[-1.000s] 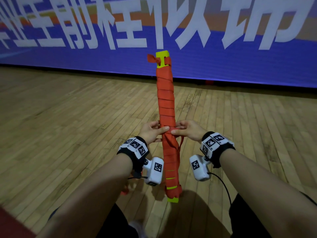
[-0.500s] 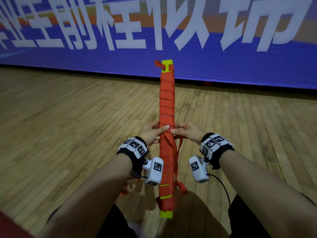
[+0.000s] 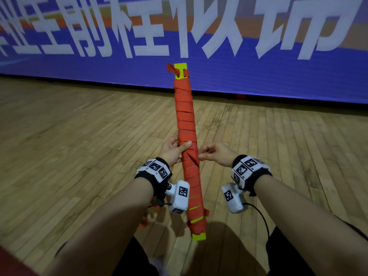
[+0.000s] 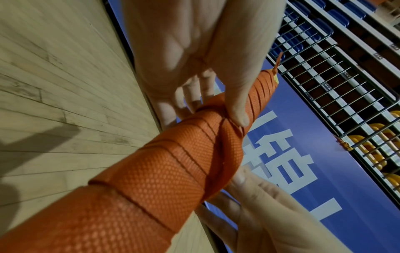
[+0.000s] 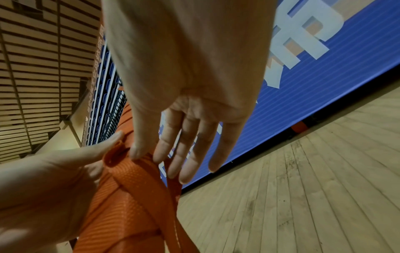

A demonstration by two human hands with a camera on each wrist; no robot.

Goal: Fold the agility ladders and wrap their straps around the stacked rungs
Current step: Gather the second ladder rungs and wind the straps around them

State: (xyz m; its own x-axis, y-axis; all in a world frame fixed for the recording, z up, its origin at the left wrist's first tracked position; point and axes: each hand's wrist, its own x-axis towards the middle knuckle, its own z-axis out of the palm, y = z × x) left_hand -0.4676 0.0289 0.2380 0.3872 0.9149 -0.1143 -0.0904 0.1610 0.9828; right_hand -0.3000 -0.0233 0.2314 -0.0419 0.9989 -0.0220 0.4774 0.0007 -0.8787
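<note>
The ladder bundle is a stack of yellow rungs wound in orange-red strap, held above the floor and pointing away from me. Yellow rung ends show at the far tip and the near tip. My left hand grips the bundle at its middle, thumb pressing the crossing strap and fingers underneath. My right hand pinches the strap at the bundle's right edge between thumb and index finger, the other fingers nearly straight. A strap tail runs down beneath them.
Wooden plank floor stretches all around. A blue banner wall with white characters stands a short way ahead, railed seating above it. A small red piece lies on the floor under my left forearm. My dark-clad legs fill the bottom.
The loose strap loop that hung below the bundle is now drawn snug. The bundle's near end swung right, and my right hand shifted slightly right of the bundle.
</note>
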